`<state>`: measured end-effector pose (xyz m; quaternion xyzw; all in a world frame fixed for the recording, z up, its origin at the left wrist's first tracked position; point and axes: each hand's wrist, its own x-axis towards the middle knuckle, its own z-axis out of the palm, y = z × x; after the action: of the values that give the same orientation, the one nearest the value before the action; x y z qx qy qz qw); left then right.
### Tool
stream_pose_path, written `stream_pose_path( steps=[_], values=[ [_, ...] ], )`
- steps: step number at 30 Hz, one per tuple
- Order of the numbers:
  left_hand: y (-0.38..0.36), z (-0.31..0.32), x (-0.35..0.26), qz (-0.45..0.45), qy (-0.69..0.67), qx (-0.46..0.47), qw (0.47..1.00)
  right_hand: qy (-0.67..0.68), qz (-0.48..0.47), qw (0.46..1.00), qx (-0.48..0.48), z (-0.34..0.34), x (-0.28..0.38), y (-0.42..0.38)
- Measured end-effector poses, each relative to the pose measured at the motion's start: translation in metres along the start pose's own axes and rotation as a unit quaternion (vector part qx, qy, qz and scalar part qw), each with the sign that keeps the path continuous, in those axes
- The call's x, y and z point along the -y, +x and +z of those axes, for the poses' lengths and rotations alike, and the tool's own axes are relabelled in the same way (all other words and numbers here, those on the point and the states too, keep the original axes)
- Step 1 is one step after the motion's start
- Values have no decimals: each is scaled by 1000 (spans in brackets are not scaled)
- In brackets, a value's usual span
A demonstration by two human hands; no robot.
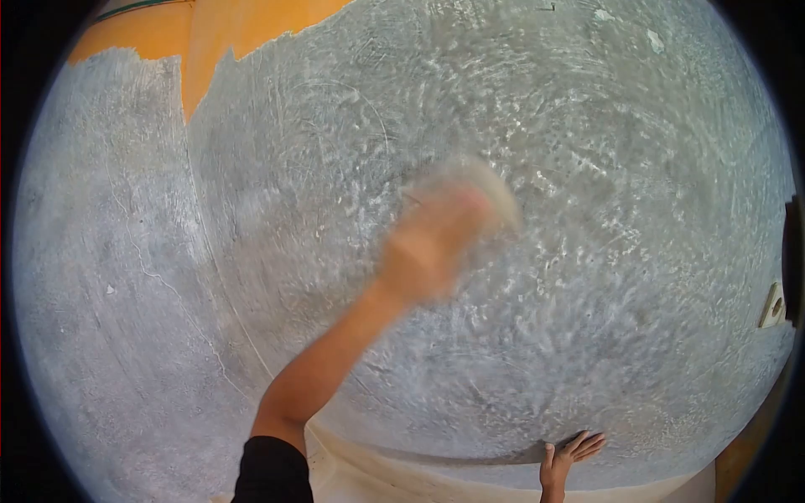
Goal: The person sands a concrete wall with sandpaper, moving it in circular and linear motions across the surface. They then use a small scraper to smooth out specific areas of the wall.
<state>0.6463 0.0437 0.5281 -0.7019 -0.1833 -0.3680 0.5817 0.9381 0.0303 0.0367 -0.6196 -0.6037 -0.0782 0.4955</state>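
My left hand (436, 239), smeared by motion, reaches up to the middle of a rough grey plastered wall (277, 193). Its fingers are closed on a pale, pad-like thing (501, 194) held against or very near the wall. Blur hides the exact kind of this pad, and only its light rounded edge shows past the fingers. Low on the right, my right hand (574, 453) rests flat on the same wall with its fingers spread and nothing in it.
Orange paint (210, 33) with a ragged lower edge covers the wall's upper left. Thin cracks run down the left side near a corner line. A pale socket or switch plate (772, 305) sits at the far right. A cream ledge or floor strip (377, 474) runs along the bottom.
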Motion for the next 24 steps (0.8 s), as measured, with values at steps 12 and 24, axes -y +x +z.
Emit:
stream_pose_path(
  steps=[12, 24],
  values=[
    [-14, -3, 49, -316, -21, -70, 946, 19, -20, 998, -64, -14, 111, 27],
    [-53, -15, -19, -24, -118, 117, 986, 122, -101, 960, -232, -25, 193, 45]
  ],
)
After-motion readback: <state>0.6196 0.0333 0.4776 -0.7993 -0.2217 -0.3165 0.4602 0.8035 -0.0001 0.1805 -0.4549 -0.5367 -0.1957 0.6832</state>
